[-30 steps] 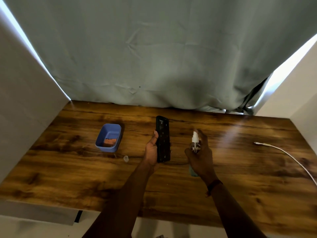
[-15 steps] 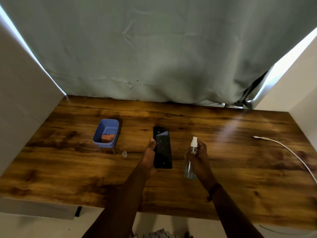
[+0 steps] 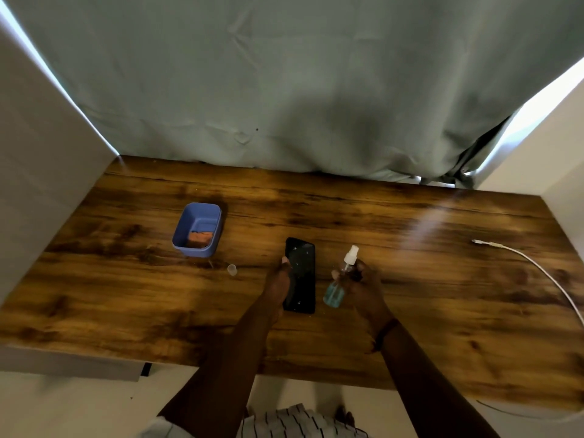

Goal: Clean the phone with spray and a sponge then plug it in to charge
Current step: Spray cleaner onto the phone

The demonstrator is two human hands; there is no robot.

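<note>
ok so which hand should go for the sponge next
Probably the left hand: the sponge sits in the tub on its side, though it holds the phone. The right hand grips the spray bottle and would cross over.

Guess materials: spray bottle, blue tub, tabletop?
Spray bottle: probably clear plastic; blue liquid shows through, nozzle opaque white.
Blue tub: matte moulded plastic, judging by rounded corners and no glare.
Tabletop: wood grain, semi-gloss, with a light streak reflected; solid wood or laminate, cannot tell.
</note>
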